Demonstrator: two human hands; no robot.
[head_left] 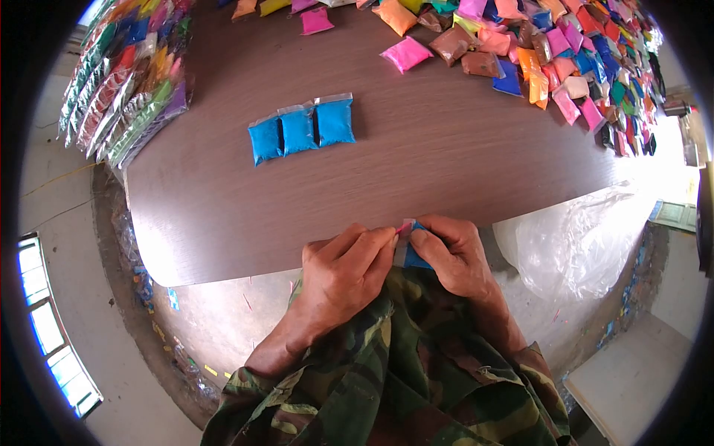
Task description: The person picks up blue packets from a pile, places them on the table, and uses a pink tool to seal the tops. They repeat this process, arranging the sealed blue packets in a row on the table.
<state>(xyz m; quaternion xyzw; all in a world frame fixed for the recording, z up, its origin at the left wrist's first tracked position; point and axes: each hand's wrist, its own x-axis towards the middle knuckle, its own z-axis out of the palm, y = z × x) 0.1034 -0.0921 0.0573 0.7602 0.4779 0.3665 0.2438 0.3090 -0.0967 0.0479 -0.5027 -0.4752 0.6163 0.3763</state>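
Close to my body, at the table's front edge, both hands work on a small clear bag with blue filling (416, 257). My right hand (455, 256) is closed around its blue part, the thumb pressed on top. My left hand (349, 269) pinches the upper end of the bag, where a narrow pink-red strip (404, 227) shows between the fingertips. Much of the bag is hidden by my fingers. Farther up the table, three filled blue packets (299, 130) lie side by side in a slightly slanted row, their clear ends pointing away from me.
A large heap of colourful packets (520, 44) covers the far right of the brown table (416, 163). Bundled packets in long clear sleeves (134, 82) are stacked at the left. One pink packet (317, 21) lies at the back. A clear plastic bag (576, 241) hangs at the right edge.
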